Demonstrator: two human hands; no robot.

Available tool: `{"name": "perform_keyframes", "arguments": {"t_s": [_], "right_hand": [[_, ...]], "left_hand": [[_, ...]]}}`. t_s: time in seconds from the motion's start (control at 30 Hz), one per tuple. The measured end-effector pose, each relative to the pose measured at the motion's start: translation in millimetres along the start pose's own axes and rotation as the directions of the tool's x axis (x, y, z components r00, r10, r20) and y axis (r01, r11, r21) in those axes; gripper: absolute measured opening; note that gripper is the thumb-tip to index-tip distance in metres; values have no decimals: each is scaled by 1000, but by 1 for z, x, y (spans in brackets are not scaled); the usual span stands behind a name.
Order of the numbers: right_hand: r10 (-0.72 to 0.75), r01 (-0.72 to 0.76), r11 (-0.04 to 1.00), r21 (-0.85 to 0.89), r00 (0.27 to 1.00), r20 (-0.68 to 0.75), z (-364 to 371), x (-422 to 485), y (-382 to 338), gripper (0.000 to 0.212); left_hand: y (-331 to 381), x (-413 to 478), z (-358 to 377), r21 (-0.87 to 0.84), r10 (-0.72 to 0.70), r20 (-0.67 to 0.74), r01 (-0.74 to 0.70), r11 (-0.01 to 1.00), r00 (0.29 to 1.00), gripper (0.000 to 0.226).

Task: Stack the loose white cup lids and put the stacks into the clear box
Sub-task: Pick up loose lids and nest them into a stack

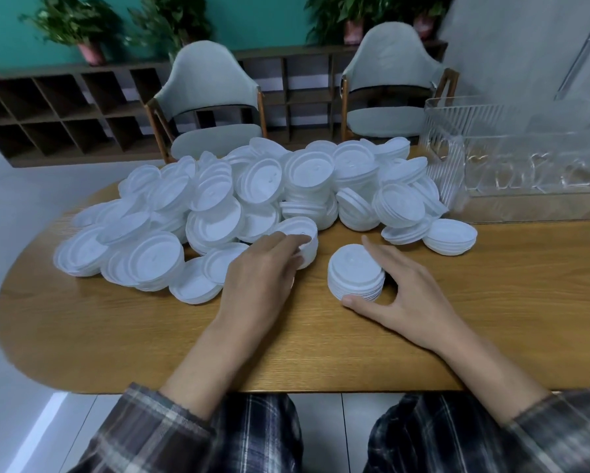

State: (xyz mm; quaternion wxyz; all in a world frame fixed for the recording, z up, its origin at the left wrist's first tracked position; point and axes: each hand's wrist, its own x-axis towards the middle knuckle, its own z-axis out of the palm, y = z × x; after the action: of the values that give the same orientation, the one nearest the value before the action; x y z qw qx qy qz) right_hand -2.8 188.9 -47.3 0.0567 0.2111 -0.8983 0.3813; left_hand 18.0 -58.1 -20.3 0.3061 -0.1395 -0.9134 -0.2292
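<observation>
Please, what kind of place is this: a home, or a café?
Probably a café or shop seating area, though not certain. Two padded chairs stand at a wooden table, potted plants sit on a long cubby shelf by the wall, and the heap of white cup lids suggests drinks service.

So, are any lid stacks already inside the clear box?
No, the clear box holds no white lids; the right hand holds a stack on the table.
</observation>
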Motion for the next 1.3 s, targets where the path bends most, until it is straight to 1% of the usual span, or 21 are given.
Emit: {"name": "perform_keyframes", "arguments": {"t_s": [0.1, 0.2, 0.23, 0.3, 0.33, 0.37, 0.43, 0.5, 0.6, 0.77, 0.93, 1.07, 1.17, 1.23, 1.3], "right_hand": [[5, -5, 1000, 10, 1000, -6, -1, 0, 0, 97], [-4, 5, 1000, 30, 1000, -29, -3, -1, -1, 95], [-5, 7, 999, 37, 999, -39, -3, -1, -1, 96], [-8, 10, 999, 43, 999, -50, -3, -2, -1, 98], [-10, 13, 999, 46, 999, -52, -3, -2, -1, 98], [-13, 16, 999, 50, 998, -55, -4, -1, -1, 99], [-20, 24, 998, 63, 998, -63, -4, -1, -2, 99], [-25, 30, 997, 76, 998, -63, -5, -1, -2, 99], [-21, 25, 996, 88, 998, -53, -6, -2, -3, 98], [-19, 22, 997, 67, 998, -56, -5, -2, -3, 97], [-14, 17, 998, 61, 999, -52, -4, -2, 0, 99], [-2, 3, 999, 53, 1000, -29, -4, -1, -1, 106], [2, -1, 999, 48, 1000, -20, -4, -1, -2, 106], [8, -7, 999, 45, 1000, -23, -4, -2, -3, 105], [18, -18, 999, 29, 1000, -19, -4, -2, -3, 103]], "left_hand": [[8, 2, -1, -191, -88, -57, 76, 979, 994, 37], [27, 2, -3, -376, -197, -108, 143, 915, 975, 35], [33, 2, -4, -435, -241, -104, 174, 884, 965, 35], [42, 1, -2, -568, -348, -36, 267, 779, 937, 37], [45, 1, -1, -615, -385, 15, 311, 724, 923, 38], [46, 2, 2, -632, -405, 55, 346, 693, 912, 39], [49, 1, 9, -617, -418, 121, 398, 679, 900, 41], [52, -1, 13, -589, -421, 162, 430, 685, 893, 40], [54, -3, 17, -513, -431, 158, 447, 733, 888, 36], [55, -7, 22, -455, -453, 206, 494, 741, 868, 38], [54, -5, 25, -396, -433, 206, 479, 783, 878, 41], [53, -4, 25, -345, -394, 195, 439, 830, 898, 45], [50, -1, 25, -325, -377, 222, 433, 841, 899, 46], [46, 2, 23, -324, -335, 254, 406, 854, 907, 42], [37, 3, 16, -306, -256, 238, 323, 896, 937, 36]]}}
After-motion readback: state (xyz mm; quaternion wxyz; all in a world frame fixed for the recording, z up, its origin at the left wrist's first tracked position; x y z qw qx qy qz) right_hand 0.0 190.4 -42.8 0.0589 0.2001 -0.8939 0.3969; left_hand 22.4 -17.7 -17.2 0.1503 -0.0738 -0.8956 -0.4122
